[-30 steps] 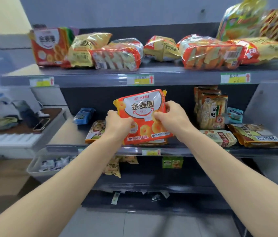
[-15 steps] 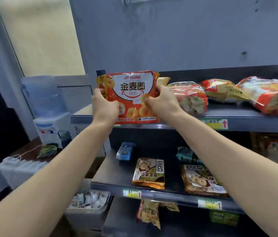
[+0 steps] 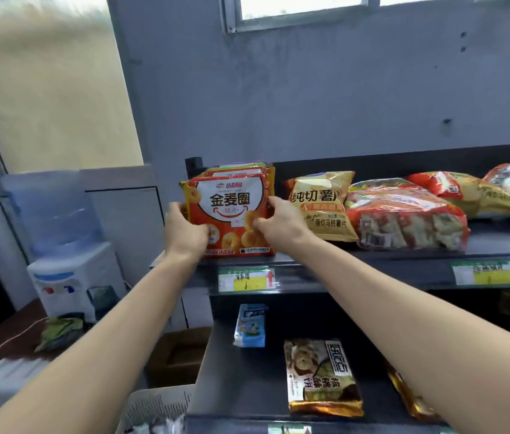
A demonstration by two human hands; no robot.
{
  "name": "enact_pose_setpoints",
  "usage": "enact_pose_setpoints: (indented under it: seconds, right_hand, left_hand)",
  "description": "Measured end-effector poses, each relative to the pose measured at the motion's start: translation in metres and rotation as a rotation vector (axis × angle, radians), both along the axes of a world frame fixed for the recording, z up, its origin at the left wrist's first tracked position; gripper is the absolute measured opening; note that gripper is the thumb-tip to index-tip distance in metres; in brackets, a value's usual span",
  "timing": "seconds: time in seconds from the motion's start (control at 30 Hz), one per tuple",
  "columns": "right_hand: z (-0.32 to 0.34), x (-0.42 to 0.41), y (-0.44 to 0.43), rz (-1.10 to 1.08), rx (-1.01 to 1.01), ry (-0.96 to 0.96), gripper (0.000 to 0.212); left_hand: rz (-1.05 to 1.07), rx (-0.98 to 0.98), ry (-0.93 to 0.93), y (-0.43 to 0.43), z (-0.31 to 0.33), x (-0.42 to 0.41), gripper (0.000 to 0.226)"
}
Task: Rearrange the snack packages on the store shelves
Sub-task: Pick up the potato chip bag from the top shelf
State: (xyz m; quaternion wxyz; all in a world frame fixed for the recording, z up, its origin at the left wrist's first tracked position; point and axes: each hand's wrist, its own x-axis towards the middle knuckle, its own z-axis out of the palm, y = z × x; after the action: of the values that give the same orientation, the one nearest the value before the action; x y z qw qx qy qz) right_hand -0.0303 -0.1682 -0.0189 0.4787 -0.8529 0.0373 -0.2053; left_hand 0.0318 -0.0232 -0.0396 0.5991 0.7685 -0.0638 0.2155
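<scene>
Grey wall (image 3: 310, 104) backs the top shelf (image 3: 404, 271). At its left end, the left hand (image 3: 186, 231) and right hand (image 3: 280, 219) pinch the sides of an orange pack (image 3: 230, 202).

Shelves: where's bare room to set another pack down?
Lower shelf: bare patch left of the walnut-cookie pack, in front of the blue pack. Top shelf is crowded: orange pack, gripped by left hand and right hand, stands beside the yellow chips bag, then the red bag.
</scene>
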Motion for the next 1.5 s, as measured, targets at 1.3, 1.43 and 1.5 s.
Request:
enact_pose_setpoints:
  seconds: [1.3,1.43,1.5]
  right_hand:
    - [0.010,-0.091,-0.120,-0.186,-0.119,-0.075,0.029]
    - [0.011,-0.081,-0.111,-0.097,-0.035,0.033,0.036]
    - [0.014,-0.072,-0.106,-0.086,0.024,0.094,0.037]
  left_hand:
    - [-0.394,0.336,-0.015,-0.137,0.016,-0.058,0.047]
    - [-0.409,0.318,0.135,-0.137,0.018,-0.049,0.042]
    - [-0.401,0.326,0.192,-0.138,0.018,-0.044,0.039]
